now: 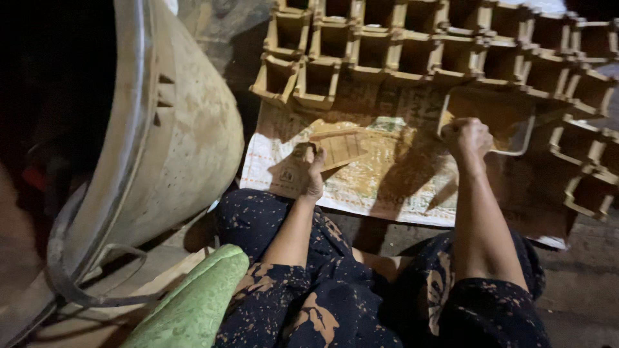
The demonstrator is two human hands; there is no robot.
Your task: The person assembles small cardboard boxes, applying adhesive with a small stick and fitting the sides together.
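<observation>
Head view: your left hand [314, 173] rests curled on the printed sack [361, 183], fingers touching the flat clay slab [337, 145]. Your right hand [469, 136] is closed on the edge of a frame mould [509, 129]; what its fingers pinch is hidden. Clay boxes [412, 55] stand in rows beyond; a big pot [187, 135] blocks your left.

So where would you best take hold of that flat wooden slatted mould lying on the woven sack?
Probably by the near short end of the wooden mould, coming from the person's left side, where the left hand already touches its edge. It lies flat on the sack with that end free; the far side nears the rows of clay pieces. The right hand is at a separate frame.
</observation>
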